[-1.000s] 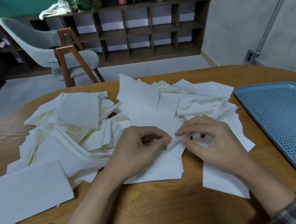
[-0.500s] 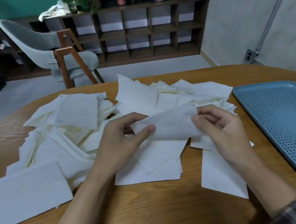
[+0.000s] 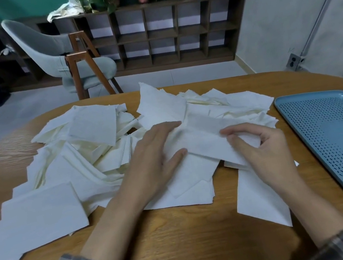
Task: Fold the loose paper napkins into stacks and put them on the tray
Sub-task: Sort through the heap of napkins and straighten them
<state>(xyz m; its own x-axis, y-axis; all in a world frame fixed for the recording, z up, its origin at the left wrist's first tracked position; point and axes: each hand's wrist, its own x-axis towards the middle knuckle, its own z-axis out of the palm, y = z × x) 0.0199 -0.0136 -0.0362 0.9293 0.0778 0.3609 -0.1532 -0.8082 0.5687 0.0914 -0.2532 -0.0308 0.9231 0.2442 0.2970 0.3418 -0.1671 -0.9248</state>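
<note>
Surface (image 3: 181, 229) strewn with loose napkins (image 3: 94, 128), tray (image 3: 335, 137) to the right; folding step under way: one napkin (image 3: 206, 140) atop the pile, left grip (image 3: 151, 164) flat, fingers straight, on one end, right grip (image 3: 265, 148) pinching the other; next, likely crease it.

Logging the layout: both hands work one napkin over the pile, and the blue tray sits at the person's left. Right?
No: the head view shows the blue tray at the person's right, not left. The rest holds: left hand and right hand both work one napkin over the pile.
</note>
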